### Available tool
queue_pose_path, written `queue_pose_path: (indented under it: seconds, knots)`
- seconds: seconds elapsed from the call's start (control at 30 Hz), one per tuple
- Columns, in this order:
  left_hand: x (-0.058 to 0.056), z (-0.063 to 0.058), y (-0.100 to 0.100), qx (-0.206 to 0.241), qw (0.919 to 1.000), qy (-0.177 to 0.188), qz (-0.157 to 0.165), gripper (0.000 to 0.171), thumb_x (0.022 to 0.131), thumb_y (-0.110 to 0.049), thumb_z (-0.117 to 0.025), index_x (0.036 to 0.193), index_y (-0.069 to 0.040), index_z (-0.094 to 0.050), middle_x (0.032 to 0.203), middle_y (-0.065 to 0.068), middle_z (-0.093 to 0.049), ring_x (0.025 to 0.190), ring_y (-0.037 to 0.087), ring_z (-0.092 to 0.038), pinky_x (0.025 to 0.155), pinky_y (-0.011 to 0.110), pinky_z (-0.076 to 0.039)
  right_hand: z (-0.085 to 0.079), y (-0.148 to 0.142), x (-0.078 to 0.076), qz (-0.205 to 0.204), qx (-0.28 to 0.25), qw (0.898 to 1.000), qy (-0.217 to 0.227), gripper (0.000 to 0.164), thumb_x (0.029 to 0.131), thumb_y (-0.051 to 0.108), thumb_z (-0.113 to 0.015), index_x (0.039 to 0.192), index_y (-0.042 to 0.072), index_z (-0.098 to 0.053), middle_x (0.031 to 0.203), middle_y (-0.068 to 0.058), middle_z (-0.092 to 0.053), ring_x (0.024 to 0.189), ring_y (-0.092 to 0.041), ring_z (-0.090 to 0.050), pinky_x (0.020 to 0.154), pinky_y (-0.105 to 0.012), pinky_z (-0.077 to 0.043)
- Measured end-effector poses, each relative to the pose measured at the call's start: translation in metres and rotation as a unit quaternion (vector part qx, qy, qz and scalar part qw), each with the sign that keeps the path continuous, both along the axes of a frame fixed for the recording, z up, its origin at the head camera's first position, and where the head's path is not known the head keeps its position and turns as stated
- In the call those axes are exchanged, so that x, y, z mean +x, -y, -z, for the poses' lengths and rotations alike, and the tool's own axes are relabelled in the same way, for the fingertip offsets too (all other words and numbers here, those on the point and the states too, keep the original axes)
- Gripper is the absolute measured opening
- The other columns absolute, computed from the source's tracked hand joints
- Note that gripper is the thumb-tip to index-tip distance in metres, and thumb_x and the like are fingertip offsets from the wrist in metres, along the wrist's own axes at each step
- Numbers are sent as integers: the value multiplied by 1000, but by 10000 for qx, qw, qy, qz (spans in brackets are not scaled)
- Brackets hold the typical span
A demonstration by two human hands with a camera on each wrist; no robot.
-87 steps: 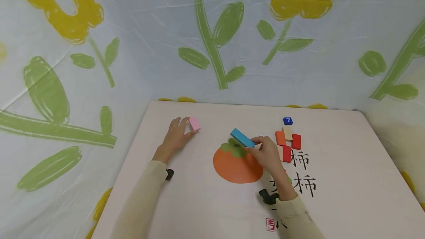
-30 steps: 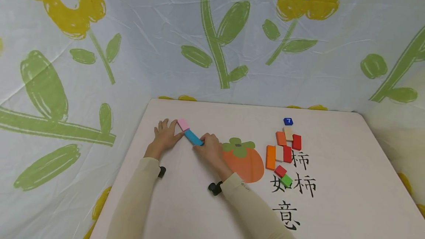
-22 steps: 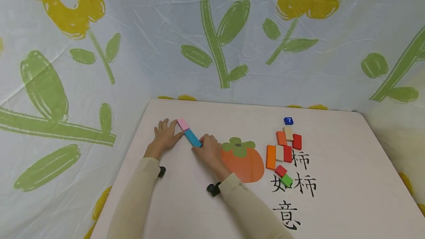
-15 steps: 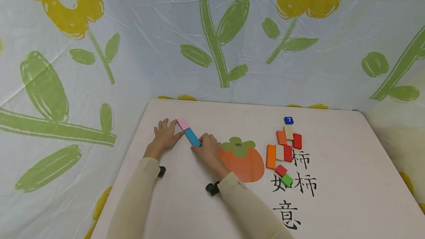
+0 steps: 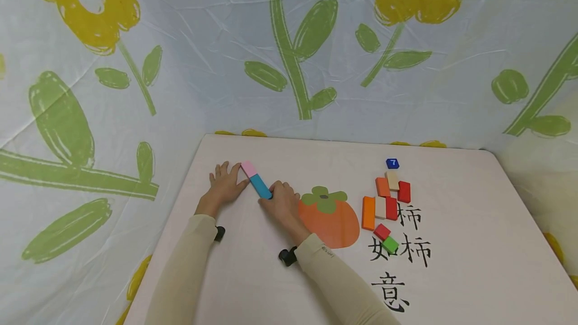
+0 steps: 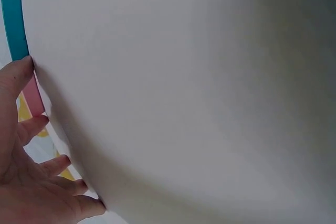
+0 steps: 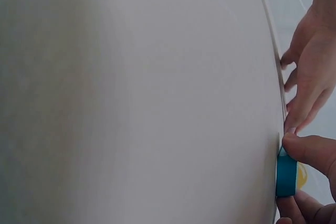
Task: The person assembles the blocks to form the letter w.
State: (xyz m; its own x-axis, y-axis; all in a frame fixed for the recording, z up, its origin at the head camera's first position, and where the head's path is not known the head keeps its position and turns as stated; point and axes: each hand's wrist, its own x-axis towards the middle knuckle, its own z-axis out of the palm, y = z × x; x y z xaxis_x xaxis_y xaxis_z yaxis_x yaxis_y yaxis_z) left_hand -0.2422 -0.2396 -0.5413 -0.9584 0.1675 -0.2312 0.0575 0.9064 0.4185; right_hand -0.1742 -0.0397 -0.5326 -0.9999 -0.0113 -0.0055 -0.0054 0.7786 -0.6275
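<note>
Cream-sleeved left arm [image 5: 181,270] and cream-sleeved right arm [image 5: 343,282] both extended forward. Bare left hand [image 5: 223,186]: fingers spread. Bare right hand [image 5: 283,205]: thumb-and-finger pinch.

Flowered cloth backdrop [image 5: 203,64], creased; pale tabletop [image 5: 474,204]

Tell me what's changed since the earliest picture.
The right hand carried the light-blue block left from over the persimmon print up to the pink block, which shifted slightly left with the left hand. That grip and the number 7 block stayed as before.
</note>
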Motion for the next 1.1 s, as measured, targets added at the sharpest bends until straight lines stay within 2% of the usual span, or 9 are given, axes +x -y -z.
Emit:
queue_pose_path:
  seconds: [0.47, 0.63, 0.77, 0.87, 0.97, 1.1]
  knots:
    - [4, -4, -2, 49, 10000, -68, 6, 73, 103, -44, -52, 157, -4, -25, 159, 33, -7, 145, 55, 5, 109, 73, 2, 0, 0, 0, 40, 74, 9999, 99, 34, 82, 37, -81, 95, 10, -65, 80, 1, -54, 76, -16, -51, 74, -36, -37]
    - [8, -7, -3, 77, 10000, -48, -18, 75, 103, -44, -51, 157, -1, -20, 159, 34, -7, 145, 55, 3, 110, 72, 0, 0, -2, 1, -18, -104, 9999, 92, 37, 82, 38, -82, 97, 8, -67, 81, 0, -54, 76, -17, -51, 76, -39, -38]
    - [17, -10, -6, 261, 9996, -57, -59, 75, 105, -43, -47, 158, 0, -17, 158, 35, -11, 145, 55, -3, 110, 72, -5, 0, -10, 5, -79, -455, 9989, -3, 40, 82, 38, -82, 101, 5, -69, 83, 0, -55, 77, -17, -51, 78, -40, -40]
    - [26, -12, -11, 372, 9992, -111, -14, 76, 105, -46, -44, 158, -1, -14, 157, 36, -12, 144, 56, -6, 111, 71, -8, -4, -20, 9, -138, -882, 9958, -187, 41, 82, 33, -84, 105, 3, -69, 86, -4, -57, 78, -18, -52, 74, -37, -45]
    - [37, -13, -18, 369, 9992, -156, 62, 80, 104, -50, -44, 158, 0, -13, 158, 36, -10, 144, 57, -6, 110, 72, -9, -9, -33, 14, -258, -1227, 9914, -382, 41, 82, 27, -84, 108, -1, -69, 90, -9, -60, 78, -20, -54, 67, -33, -48]
    - [48, -15, -27, 228, 9996, -143, 101, 82, 103, -52, -45, 159, -2, -12, 159, 36, -6, 144, 57, -3, 110, 72, -8, -16, -52, 20, -459, -1502, 9863, -505, 42, 86, 25, -81, 114, -2, -68, 96, -12, -60, 78, -21, -54, 65, -30, -47]
